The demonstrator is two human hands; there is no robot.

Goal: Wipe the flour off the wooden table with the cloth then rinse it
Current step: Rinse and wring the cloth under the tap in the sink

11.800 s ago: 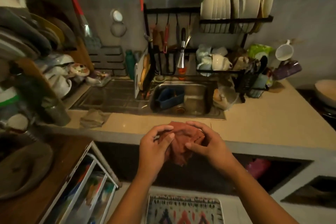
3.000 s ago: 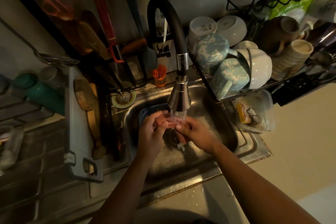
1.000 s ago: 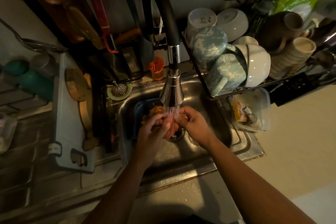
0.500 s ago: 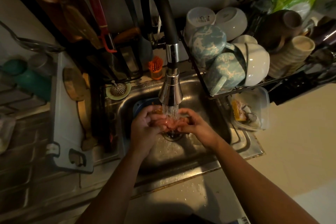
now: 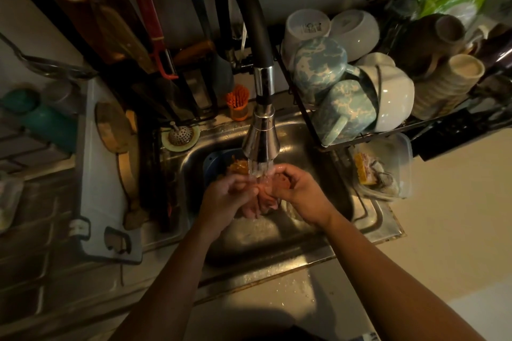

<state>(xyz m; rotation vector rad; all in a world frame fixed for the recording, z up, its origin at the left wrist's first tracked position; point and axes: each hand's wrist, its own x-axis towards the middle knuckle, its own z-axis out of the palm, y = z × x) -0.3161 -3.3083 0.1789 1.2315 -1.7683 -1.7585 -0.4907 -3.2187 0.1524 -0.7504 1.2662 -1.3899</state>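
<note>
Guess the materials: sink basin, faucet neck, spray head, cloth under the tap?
Sink basin: likely stainless steel, brushed grey with streaky glints.
Faucet neck: matte black, bent smoothly, probably a rubber or silicone sleeve.
Spray head: chrome-look, mirror highlights; metal or plated plastic, cannot tell.
Cloth: reddish fabric, wet and crumpled.

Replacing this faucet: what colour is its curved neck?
The neck is matte black above a chrome spray head, seen in the head view.

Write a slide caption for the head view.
Left hand and right hand hold the cloth under the running faucet, over the sink.
</note>
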